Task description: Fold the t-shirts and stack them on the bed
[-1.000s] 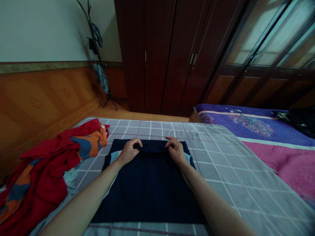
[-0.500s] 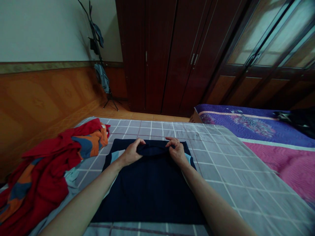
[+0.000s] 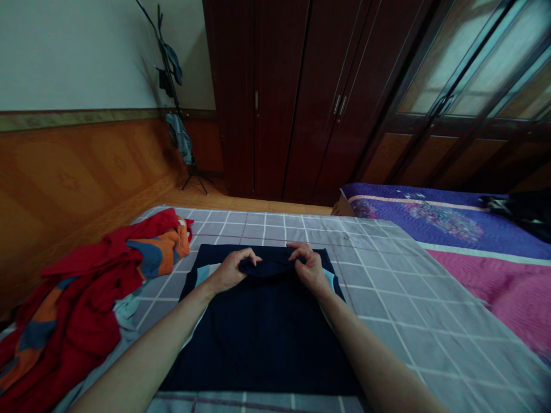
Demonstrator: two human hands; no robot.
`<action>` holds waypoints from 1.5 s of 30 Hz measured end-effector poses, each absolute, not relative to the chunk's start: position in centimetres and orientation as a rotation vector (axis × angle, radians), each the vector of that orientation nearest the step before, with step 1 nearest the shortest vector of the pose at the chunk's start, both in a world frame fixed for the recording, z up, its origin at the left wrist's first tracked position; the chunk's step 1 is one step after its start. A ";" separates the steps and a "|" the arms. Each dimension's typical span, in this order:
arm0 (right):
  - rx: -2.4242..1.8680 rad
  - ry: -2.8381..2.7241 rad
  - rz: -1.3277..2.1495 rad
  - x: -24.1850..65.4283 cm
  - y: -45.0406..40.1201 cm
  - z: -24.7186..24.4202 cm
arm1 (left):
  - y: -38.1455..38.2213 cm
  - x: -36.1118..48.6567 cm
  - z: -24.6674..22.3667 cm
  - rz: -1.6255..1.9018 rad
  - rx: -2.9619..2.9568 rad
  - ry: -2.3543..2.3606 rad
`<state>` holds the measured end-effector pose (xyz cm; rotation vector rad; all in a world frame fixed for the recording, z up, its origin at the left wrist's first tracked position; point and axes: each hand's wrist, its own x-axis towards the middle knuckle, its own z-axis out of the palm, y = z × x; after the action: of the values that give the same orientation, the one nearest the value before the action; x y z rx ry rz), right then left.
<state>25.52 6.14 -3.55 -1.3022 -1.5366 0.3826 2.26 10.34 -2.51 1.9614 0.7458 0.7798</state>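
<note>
A dark navy shirt (image 3: pixel 267 338) with light blue patches at its sides lies flat in front of me, its sides folded in. At its far end, my left hand (image 3: pixel 235 269) pinches the left side of the collar (image 3: pixel 269 268). Opposite it, my right hand (image 3: pixel 307 267) grips the collar's right side between thumb and fingers. The collar stands slightly raised between both hands. My forearms cover parts of the shirt's side edges.
A grey checked bedsheet (image 3: pixel 387 287) spreads under the shirt. Crumpled red clothing (image 3: pixel 90 292) with orange and blue parts is heaped at left. A second bed with a purple and pink cover (image 3: pixel 486 275) stands at right. Behind are a dark wardrobe (image 3: pixel 284 115) and a coat stand (image 3: pixel 172 92).
My left fingers have curled further over the collar, and its edge has turned toward me. The right hand has barely shifted.
</note>
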 end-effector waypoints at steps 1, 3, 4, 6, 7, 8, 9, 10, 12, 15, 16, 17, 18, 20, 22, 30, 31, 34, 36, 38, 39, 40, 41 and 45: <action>-1.300 -1.541 0.383 25.5 6.1 -3.5 | 10.3 2.3 -2.5 0.782 1.942 0.744; -1.298 -1.548 0.379 25.4 6.0 -3.5 | 10.2 2.3 -2.4 0.791 1.922 0.747; -1.298 -1.551 0.374 25.3 6.0 -3.5 | 10.2 2.4 -2.4 0.797 1.918 0.746; -1.305 -1.552 0.354 25.4 6.0 -3.6 | 10.2 2.5 -2.4 0.831 1.928 0.763; -1.314 -1.549 0.339 25.5 6.1 -3.8 | 10.4 2.5 -2.5 0.850 1.962 0.819; -1.329 -1.544 0.320 25.6 6.2 -4.0 | 10.6 2.5 -2.7 0.866 2.011 0.915; -1.351 -1.535 0.299 25.7 6.3 -4.1 | 10.8 2.4 -2.9 0.875 2.063 1.041; -1.380 -1.524 0.277 25.8 6.4 -4.3 | 11.0 2.3 -3.1 0.875 2.106 1.178; -1.451 -1.498 0.230 25.9 6.6 -4.6 | 11.5 1.9 -3.5 0.860 2.148 1.407; -1.517 -1.474 0.153 25.9 6.5 -4.4 | 11.9 1.1 -3.9 0.871 2.171 1.550; -1.514 -1.485 0.126 25.9 6.4 -4.2 | 12.0 0.8 -4.0 0.863 2.237 1.564; -1.501 -1.526 0.096 25.8 6.2 -4.0 | 12.0 0.6 -4.0 0.843 2.323 1.555; -1.487 -1.602 0.068 25.7 6.0 -3.8 | 12.0 0.4 -4.0 0.810 2.416 1.527; -1.493 -1.833 0.027 25.4 5.6 -3.5 | 12.1 0.1 -3.9 0.729 2.556 1.454; -1.570 -2.065 -0.004 25.2 5.3 -3.5 | 12.1 -0.5 -3.5 0.682 2.582 1.434; -1.803 -2.213 -0.065 24.9 5.1 -3.7 | 9.5 -6.4 -2.2 0.437 2.694 1.381; -1.825 -2.224 -0.072 24.8 5.1 -3.6 | 9.1 -7.2 -2.3 0.350 2.704 1.387; -1.881 -2.244 -0.081 24.7 5.0 -3.5 | 7.9 -8.5 -2.6 0.270 2.650 1.580; -1.896 -2.246 -0.080 24.7 4.9 -3.5 | 7.4 -8.9 -2.6 0.378 2.624 1.652; -1.901 -2.250 -0.081 24.7 4.9 -3.5 | 6.9 -9.1 -2.8 0.425 2.652 1.551; -1.904 -2.252 -0.083 24.7 4.9 -3.4 | 6.8 -9.2 -3.0 0.393 2.662 1.475; -1.911 -2.253 -0.086 24.7 4.9 -3.2 | 6.6 -9.2 -3.3 0.347 2.660 1.420; -1.922 -2.252 -0.090 24.7 4.8 -2.9 | 6.4 -9.3 -3.5 0.312 2.646 1.402; -1.946 -2.241 -0.101 24.4 3.7 -0.4 | 5.5 -9.2 -3.1 0.398 2.632 1.424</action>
<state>24.38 3.74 -0.43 -1.9461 -2.2407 -0.1014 -9.19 5.47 -3.08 2.6324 1.4243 0.3976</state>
